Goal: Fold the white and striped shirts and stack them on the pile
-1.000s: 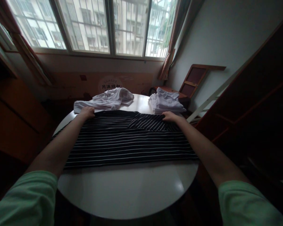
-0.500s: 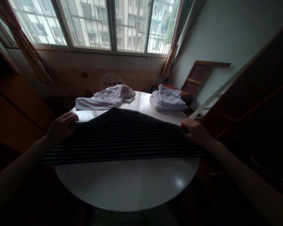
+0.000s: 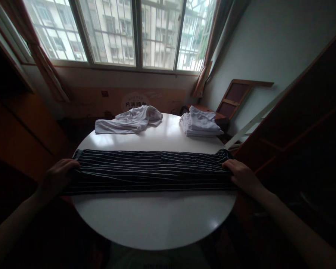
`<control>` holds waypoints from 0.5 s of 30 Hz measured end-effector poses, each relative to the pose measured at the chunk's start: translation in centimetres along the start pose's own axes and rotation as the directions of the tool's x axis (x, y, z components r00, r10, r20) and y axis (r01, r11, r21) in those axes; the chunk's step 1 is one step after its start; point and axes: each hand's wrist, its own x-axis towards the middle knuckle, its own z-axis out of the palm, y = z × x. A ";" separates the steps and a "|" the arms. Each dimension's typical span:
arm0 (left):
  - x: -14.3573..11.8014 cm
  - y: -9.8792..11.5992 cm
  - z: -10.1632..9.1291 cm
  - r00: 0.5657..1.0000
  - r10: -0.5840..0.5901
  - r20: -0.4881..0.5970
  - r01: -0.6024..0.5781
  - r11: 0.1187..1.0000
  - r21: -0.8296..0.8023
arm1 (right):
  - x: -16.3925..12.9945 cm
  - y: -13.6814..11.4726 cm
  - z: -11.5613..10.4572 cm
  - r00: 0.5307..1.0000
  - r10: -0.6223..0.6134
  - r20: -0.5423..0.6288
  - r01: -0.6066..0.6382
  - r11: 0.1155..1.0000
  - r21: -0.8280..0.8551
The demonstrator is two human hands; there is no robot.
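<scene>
Holding a dark striped cloth [image 3: 154, 172] by its two ends, over a white round table [image 3: 156, 224].

The cloth is lying in a long folded band across the middle of the table, and its light stripes run mostly from left to right. The left hand [image 3: 58, 173] has its fingers closed on the left end, just outside the table edge, where the light is quite dim. The right hand [image 3: 240, 175] is clamped on the right end, and there the upper corner of the cloth is bunched a little. Behind the cloth, apart from it, a loose white garment [image 3: 128, 121] rests at the far left, and a stack of folded white clothes [image 3: 201, 123] at the far right. Beyond the table is a barred window [image 3: 114, 37].
</scene>
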 end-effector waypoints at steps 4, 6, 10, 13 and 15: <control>-0.4 0.4 -0.4 0.987 0.073 -0.143 -0.067 0.997 0.044 | 0.0 -0.1 -0.3 0.995 0.087 0.045 -0.087 0.996 0.002; -0.9 0.4 0.0 0.991 0.093 -0.095 -0.090 0.995 0.032 | -0.1 -0.2 -0.3 0.989 0.117 0.089 -0.117 0.993 -0.003; -2.1 -0.2 0.9 0.999 0.038 0.019 -0.038 0.999 -0.022 | -0.2 -0.2 0.0 0.981 0.132 0.142 -0.134 0.991 0.007; -2.8 -0.6 0.8 1.000 -0.022 0.007 0.022 0.998 -0.059 | -0.2 0.1 0.0 0.973 0.170 0.156 -0.171 0.985 -0.010; -3.0 -0.7 0.5 0.999 -0.053 -0.001 0.053 0.996 -0.067 | -0.2 0.4 0.0 0.961 0.228 0.158 -0.225 0.974 -0.036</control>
